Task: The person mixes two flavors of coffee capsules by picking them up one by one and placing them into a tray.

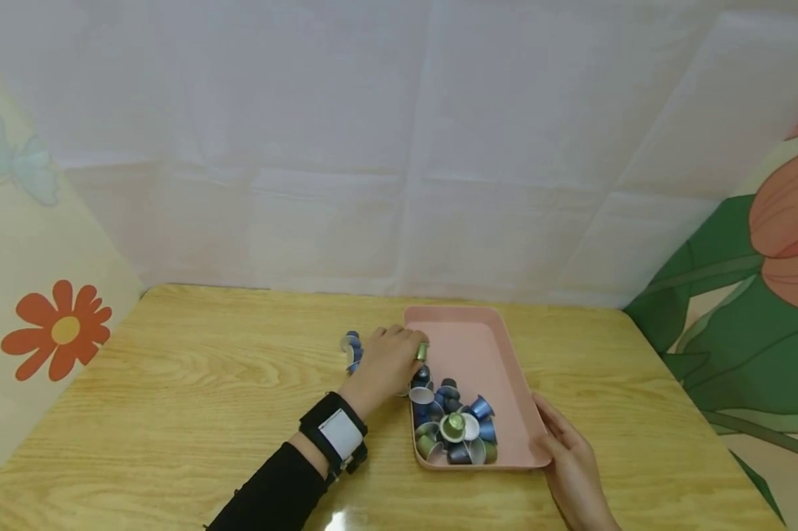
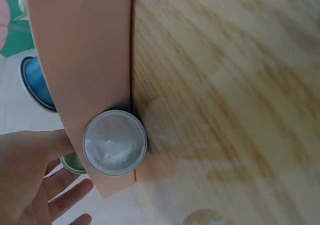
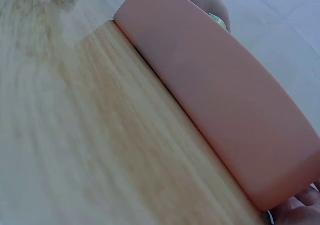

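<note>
My left hand [image 1: 389,361] pinches a green coffee capsule [image 1: 422,352] over the left rim of a pink tray [image 1: 468,335]. In the left wrist view that green capsule [image 2: 73,162] shows partly behind the fingers. A capsule with a silver lid [image 2: 115,143] lies on its side outside the tray wall, lid toward the camera. My right hand [image 1: 568,453] grips the tray's near right corner, thumb at the rim. Blue, green and dark capsules [image 1: 456,426] lie heaped in the tray's near left part.
Several blue capsules [image 1: 352,350] are on the wooden table [image 1: 206,383] just left of my left hand, partly hidden by it. A white sheet [image 1: 332,147] hangs behind the table. Flower-printed panels [image 1: 67,332] stand at both sides.
</note>
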{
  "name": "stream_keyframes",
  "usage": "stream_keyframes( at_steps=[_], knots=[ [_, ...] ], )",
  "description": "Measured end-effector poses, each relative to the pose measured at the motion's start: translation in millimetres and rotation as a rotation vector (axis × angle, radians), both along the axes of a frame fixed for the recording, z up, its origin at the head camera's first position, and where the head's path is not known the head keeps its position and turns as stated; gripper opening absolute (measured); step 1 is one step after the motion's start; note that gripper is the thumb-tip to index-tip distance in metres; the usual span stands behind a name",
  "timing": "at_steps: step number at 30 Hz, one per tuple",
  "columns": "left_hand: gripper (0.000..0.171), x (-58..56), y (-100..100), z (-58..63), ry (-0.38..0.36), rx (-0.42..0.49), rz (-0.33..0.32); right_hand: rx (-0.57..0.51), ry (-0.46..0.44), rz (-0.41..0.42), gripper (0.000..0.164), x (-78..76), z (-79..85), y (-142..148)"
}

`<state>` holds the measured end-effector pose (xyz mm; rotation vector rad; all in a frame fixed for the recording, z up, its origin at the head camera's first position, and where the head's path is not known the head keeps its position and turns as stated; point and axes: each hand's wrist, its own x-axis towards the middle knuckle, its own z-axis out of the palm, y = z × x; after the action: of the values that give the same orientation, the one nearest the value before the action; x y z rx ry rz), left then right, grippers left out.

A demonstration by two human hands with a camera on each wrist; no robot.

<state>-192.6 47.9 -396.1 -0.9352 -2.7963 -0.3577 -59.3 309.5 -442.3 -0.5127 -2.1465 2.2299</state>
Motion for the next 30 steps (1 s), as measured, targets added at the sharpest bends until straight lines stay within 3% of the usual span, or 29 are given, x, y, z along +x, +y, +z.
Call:
stream_keyframes(
  at_steps=[15,30],
  knots=[
    [0.031,-8.6,-10,4.0,0.079,-0.034,-0.005,-0.024,-0.005,-0.010,0.067,0.7,3.2,-3],
    [0.025,-31.2,-54,-1.6,-0.043,0.054,0.073,-0.010,-0.007,0.009,0.066,-0.8,6.0,-1]
  ],
)
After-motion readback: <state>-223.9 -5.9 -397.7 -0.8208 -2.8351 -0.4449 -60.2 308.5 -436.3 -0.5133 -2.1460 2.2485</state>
